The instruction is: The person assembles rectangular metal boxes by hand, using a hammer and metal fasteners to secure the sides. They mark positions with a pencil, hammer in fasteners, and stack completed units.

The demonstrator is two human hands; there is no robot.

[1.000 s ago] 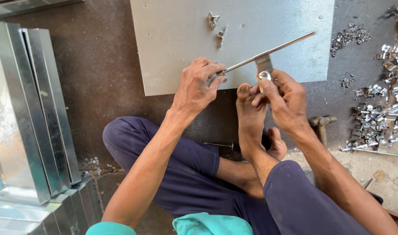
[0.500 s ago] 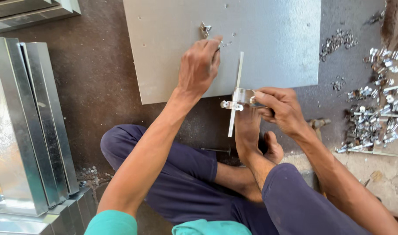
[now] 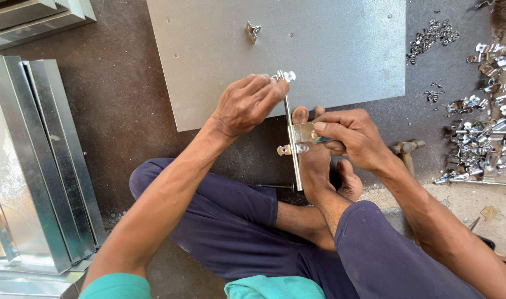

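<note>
I sit on the floor with legs crossed. My right hand (image 3: pixel 349 135) grips a small metal bracket (image 3: pixel 302 133) fitted on a thin metal rod (image 3: pixel 291 149) that stands nearly upright in view over my bare foot (image 3: pixel 319 160). My left hand (image 3: pixel 247 102) pinches a small shiny metal clip (image 3: pixel 284 75) at the rod's top end. A small knob (image 3: pixel 285 149) sticks out left of the bracket. Behind the hands lies a flat grey metal sheet (image 3: pixel 330 50) with one more clip (image 3: pixel 253 29) resting on it.
A heap of shiny metal fittings (image 3: pixel 485 138) and rods lies on the floor at the right, with a smaller scatter (image 3: pixel 430 36) above. A hammer (image 3: pixel 406 150) lies beside my right wrist. Folded sheet-metal channels (image 3: pixel 37 160) stand at the left.
The rod has swung from a slanted position to nearly upright. My left hand reached to the sheet, picked up a clip, and brought it to the rod's top end.
</note>
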